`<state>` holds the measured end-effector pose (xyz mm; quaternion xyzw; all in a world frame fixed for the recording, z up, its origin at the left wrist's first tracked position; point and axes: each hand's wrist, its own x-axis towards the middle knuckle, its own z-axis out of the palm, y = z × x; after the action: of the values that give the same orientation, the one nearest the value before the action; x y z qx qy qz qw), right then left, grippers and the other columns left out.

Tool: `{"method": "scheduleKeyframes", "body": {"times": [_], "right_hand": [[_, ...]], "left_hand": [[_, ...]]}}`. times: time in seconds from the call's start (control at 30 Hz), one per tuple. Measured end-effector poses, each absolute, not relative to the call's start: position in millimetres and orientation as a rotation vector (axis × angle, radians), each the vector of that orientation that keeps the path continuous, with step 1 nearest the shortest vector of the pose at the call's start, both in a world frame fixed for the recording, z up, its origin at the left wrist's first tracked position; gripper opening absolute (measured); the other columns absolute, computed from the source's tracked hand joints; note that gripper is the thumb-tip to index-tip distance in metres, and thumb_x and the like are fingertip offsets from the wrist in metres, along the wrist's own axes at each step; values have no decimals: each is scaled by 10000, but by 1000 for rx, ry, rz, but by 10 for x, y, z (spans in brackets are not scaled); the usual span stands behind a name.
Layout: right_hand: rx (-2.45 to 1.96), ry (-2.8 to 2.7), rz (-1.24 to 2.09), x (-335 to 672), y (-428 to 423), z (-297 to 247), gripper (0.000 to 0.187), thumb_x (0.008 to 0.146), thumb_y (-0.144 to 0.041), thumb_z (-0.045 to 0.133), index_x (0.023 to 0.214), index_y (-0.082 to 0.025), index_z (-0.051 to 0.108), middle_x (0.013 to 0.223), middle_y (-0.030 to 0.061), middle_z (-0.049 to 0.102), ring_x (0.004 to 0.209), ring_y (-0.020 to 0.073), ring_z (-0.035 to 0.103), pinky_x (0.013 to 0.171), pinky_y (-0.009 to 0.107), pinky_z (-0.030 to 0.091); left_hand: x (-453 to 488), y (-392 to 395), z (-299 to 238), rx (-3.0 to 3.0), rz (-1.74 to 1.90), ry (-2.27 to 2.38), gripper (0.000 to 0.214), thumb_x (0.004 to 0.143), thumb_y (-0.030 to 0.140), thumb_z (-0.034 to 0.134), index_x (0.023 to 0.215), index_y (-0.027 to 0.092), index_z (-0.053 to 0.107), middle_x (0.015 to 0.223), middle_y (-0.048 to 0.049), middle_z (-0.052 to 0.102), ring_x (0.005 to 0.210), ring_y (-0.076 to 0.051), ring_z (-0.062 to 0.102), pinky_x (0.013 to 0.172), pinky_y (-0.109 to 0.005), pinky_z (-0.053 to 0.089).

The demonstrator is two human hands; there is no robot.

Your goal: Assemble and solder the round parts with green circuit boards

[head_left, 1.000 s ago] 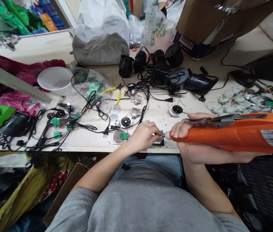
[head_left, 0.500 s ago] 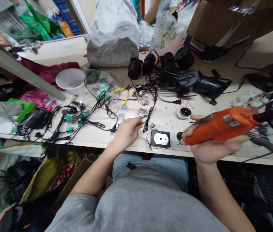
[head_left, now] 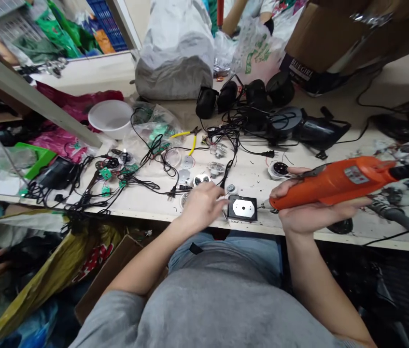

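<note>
My right hand (head_left: 307, 212) is wrapped round an orange electric screwdriver (head_left: 334, 181) whose tip points left at a small black square plate with a silver centre (head_left: 242, 208) near the bench's front edge. My left hand (head_left: 202, 205) rests beside that plate's left side, fingers curled and pinched; what they hold, if anything, is too small to see. A round dish of small screws (head_left: 183, 199) peeks out just left of the left hand.
Black cables (head_left: 153, 164), green circuit boards (head_left: 105, 175), yellow-handled pliers (head_left: 188, 137), small motors and black lamp housings (head_left: 262, 94) crowd the bench. A white bowl (head_left: 110, 116), a grey sack (head_left: 175, 48) and a cardboard box (head_left: 334, 29) stand behind. Another person's arm (head_left: 233, 14) shows at the back.
My left hand went left to the parts half a second ago and has come back beside the black plate. The screwdriver drew away and now points at the plate again.
</note>
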<state>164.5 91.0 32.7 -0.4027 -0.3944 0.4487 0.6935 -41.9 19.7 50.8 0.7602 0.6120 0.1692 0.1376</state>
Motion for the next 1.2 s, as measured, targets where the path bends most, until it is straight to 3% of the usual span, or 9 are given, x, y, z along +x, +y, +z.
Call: {"method": "scheduleKeyframes", "body": {"times": [0.1,0.3,0.43,0.67,0.83,0.97,1.1,1.2], "right_hand": [[-833,-910,976,1638,832,346,936,702,-973,194,810,-201,712,459,10,507,319,174,454,288,278,327],[-737,-959,1000,1606,762,449,878,696,-972,339,881,-201,717,471,-1,525,361,174,485,372,296,411],[-760,-870,1060,1516,814,496,905,625,-1020,353,799,-200,691,441,8,519,329,159,434,322,275,344],[-744,-800,1146,1512,887,565,865,687,-982,360,786,-195,704,429,11,509,315,156,426,285,269,318],[-726,-831,1123,1588,811,672,864,695,-982,332,795,-202,690,431,-3,495,329,159,433,311,271,341],[-736,-876,1137,1771,589,713,826,668,-973,448,870,-218,716,496,15,566,369,166,469,345,279,358],[-770,-877,1203,1953,279,683,809,678,-948,500,914,-207,721,516,37,599,391,168,482,346,270,357],[-822,-829,1263,2041,168,552,739,731,-903,491,928,-231,726,524,42,614,397,180,491,356,277,359]], "left_hand": [[-89,283,518,2331,351,1509,278,875,360,749,1039,154,658,1049,-91,647,1012,-254,590,861,-364,507],[47,370,439,2304,167,1513,329,814,256,802,1071,147,628,1117,-101,595,1058,-269,563,902,-394,525],[15,390,415,2261,185,1519,352,805,265,811,1085,162,625,1149,-97,583,1093,-279,553,914,-414,531],[41,396,435,2192,185,1517,369,811,223,790,1137,168,627,1164,-99,604,1096,-286,561,914,-413,526],[-20,386,414,2149,374,1462,167,832,111,686,976,184,646,997,-66,667,982,-251,612,847,-370,514],[-120,532,473,1836,583,1365,60,862,146,633,826,188,655,798,-14,701,761,-168,656,726,-284,519],[-108,678,695,1599,768,1339,120,827,212,658,937,170,681,707,3,700,619,-143,663,563,-235,521],[-79,699,1090,1846,1165,1307,175,865,216,650,1030,179,694,747,-5,726,626,-133,683,543,-225,546]]}}
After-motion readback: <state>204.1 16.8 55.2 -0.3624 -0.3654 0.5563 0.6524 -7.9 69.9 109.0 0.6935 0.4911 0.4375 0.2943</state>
